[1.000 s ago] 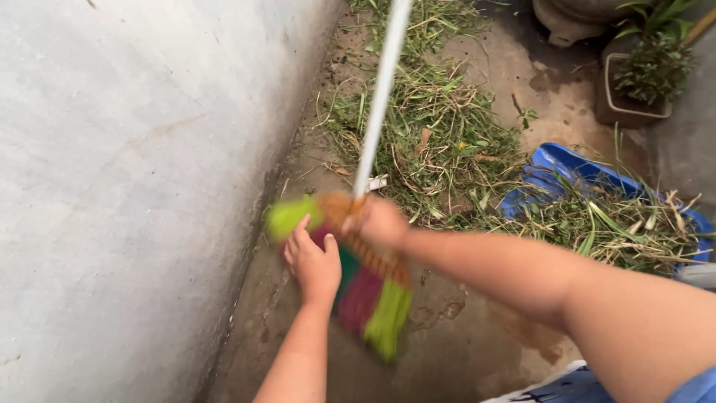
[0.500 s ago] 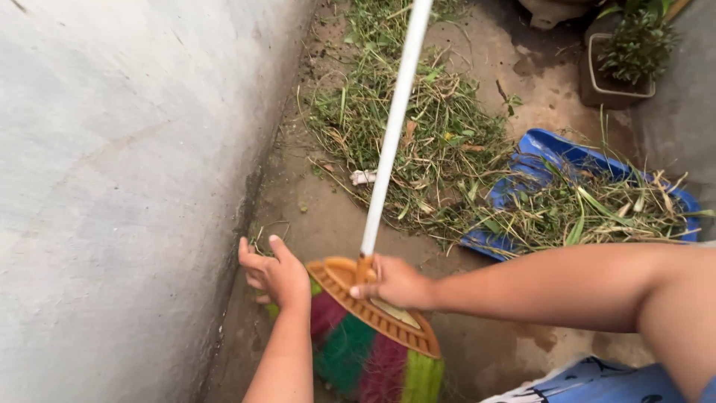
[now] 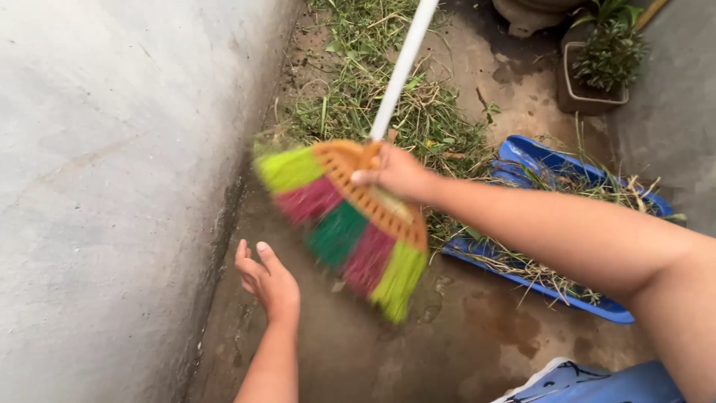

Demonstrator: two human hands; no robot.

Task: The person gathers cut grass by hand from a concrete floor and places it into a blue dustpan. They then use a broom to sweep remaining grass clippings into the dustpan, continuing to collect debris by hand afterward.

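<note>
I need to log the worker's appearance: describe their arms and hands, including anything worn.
Both arms are bare to the edge of the view, with no sleeves visible. The left hand and right hand wear no gloves, and no rings, watch or bracelets show. The fingernails look short and unpainted.

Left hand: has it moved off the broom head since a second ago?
Yes. The left hand was up against the broom head a second ago; now it hangs open below it, apart, beside the grey wall. The right hand grips the broom.

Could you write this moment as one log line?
right hand: grips broom head | left hand: open, empty, below bristles | dustpan: holds grass
</note>
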